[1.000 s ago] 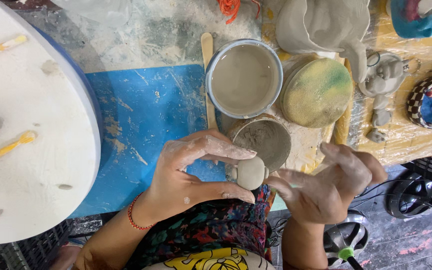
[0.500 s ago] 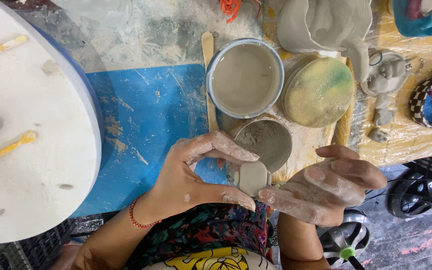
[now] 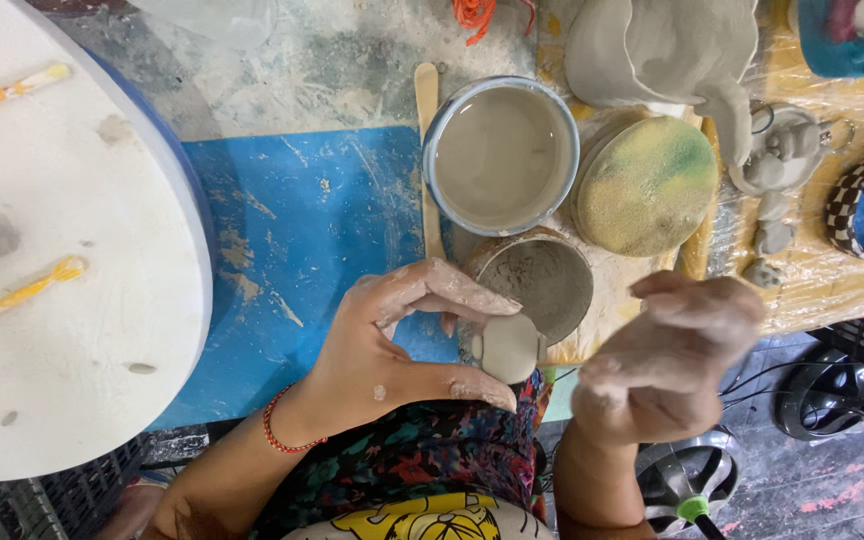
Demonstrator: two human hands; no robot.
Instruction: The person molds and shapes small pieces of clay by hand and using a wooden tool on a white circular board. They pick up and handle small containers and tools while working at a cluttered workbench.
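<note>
The left hand (image 3: pixel 392 345) is pinching a small flat disc of grey clay (image 3: pixel 509 347) between thumb and fingertips, holding it upright just over the near edge of the desk (image 3: pixel 322 60), right beside a small clay-smeared cup (image 3: pixel 544 280). The right hand (image 3: pixel 667 360) is hovering just to the right of the disc, apart from it, coated in pale slip and blurred; its fingers are curling loosely inward around nothing. A red bracelet (image 3: pixel 277 435) is circling the left wrist. Beyond the cup, a round bowl of cloudy grey water (image 3: pixel 500 155) is sitting on the desk, with a flat wooden stick (image 3: pixel 428 150) lying along its left side and a yellow-green round sponge (image 3: pixel 644 185) touching it on the right. A blue mat (image 3: pixel 297 230) is covering the desk to the left of the hands, and farther left a large white round board (image 3: pixel 62 270) is carrying two yellow-handled tools (image 3: pixel 14 298). Unfired grey clay pieces (image 3: pixel 662 50) are resting at the far right.
</note>
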